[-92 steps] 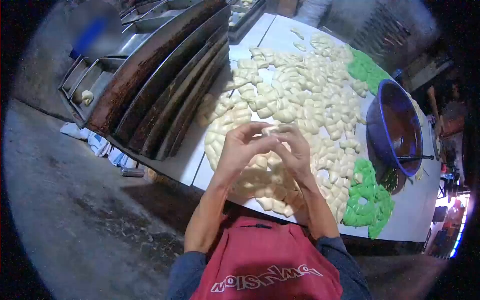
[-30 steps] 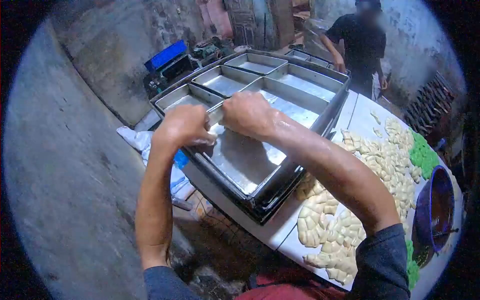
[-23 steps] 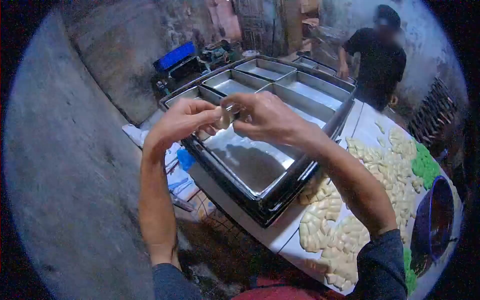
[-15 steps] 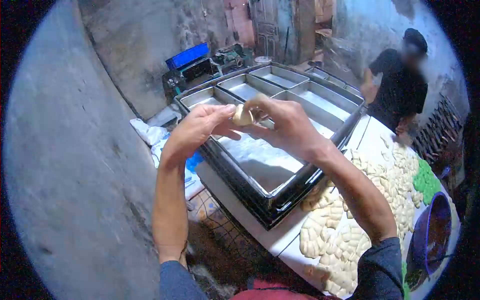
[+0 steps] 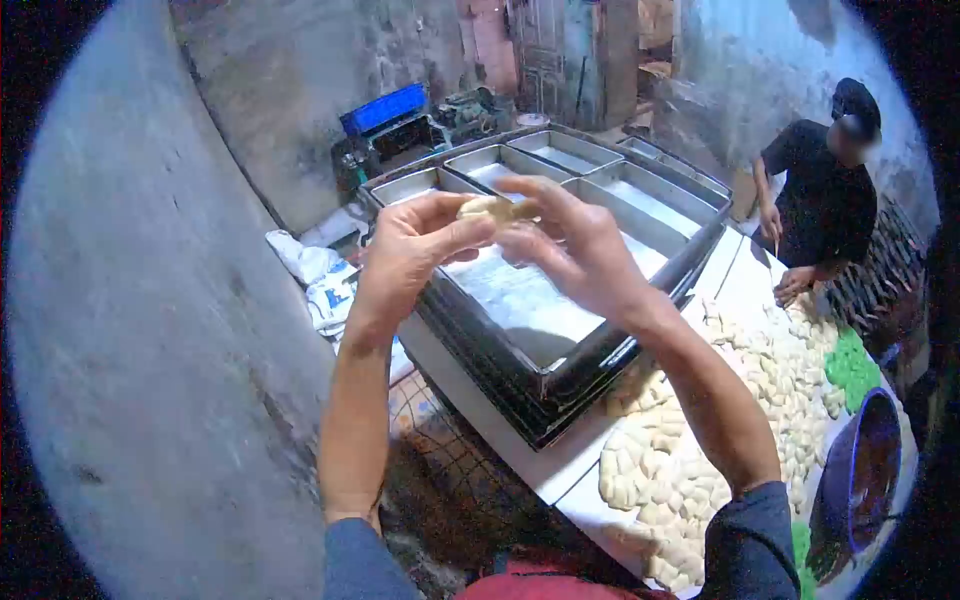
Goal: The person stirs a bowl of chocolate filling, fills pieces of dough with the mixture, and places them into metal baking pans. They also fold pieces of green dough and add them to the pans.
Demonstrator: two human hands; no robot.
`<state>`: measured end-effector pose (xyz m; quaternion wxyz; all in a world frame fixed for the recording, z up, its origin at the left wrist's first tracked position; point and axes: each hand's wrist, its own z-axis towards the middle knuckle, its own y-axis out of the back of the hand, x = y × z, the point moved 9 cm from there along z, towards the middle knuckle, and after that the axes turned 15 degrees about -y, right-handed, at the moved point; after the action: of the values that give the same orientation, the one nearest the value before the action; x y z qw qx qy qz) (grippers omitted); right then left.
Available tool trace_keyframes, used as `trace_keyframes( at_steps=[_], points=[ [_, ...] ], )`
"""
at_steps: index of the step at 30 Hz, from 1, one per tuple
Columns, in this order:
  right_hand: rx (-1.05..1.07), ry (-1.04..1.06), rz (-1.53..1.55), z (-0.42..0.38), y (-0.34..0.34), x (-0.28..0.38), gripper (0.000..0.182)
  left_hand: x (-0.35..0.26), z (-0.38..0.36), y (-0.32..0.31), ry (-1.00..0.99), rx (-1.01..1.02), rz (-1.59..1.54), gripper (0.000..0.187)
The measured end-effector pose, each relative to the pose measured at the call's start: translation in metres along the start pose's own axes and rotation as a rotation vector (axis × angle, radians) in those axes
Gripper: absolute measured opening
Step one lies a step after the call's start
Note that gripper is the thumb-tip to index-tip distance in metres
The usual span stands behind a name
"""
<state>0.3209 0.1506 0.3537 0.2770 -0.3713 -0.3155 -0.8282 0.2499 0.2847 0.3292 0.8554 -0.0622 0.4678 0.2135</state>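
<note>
While the left hand (image 5: 415, 250) and right hand (image 5: 585, 250) pinch a pale dough piece (image 5: 492, 210) between their fingers, above the metal trays (image 5: 520, 300), cut dough (image 5: 690, 470) covers the worktop (image 5: 590, 465) beside the trays.

Dough piece (image 5: 484, 208) now above metal pans (image 5: 525, 300)

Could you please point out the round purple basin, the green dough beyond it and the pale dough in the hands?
Round purple basin (image 5: 838, 478): head view, outer wall.
Green dough (image 5: 850, 370): head view, middle.
Pale dough piece (image 5: 484, 207): head view, left end.
</note>
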Motion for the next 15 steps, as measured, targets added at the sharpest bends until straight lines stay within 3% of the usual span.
trace_keyframes(
  at_steps=[3, 6, 9, 15],
  points=[
    [-0.082, 0.267, -0.238, -0.014, -0.004, 0.021, 0.039, -0.001, -0.003, -0.003, 0.009, -0.024, -0.013, 0.035],
    [-0.124, 0.216, -0.247, -0.011, 0.004, 0.018, 0.022, -0.006, -0.008, -0.011, 0.017, -0.005, 0.018, 0.031],
    [-0.150, 0.287, -0.190, -0.009, 0.011, 0.015, 0.016, -0.006, -0.007, -0.016, 0.044, -0.013, -0.001, 0.027],
    [-0.064, -0.087, 0.131, 0.002, 0.018, -0.016, 0.023, -0.016, -0.004, -0.024, -0.165, -0.023, 0.116, 0.029]
  ],
)
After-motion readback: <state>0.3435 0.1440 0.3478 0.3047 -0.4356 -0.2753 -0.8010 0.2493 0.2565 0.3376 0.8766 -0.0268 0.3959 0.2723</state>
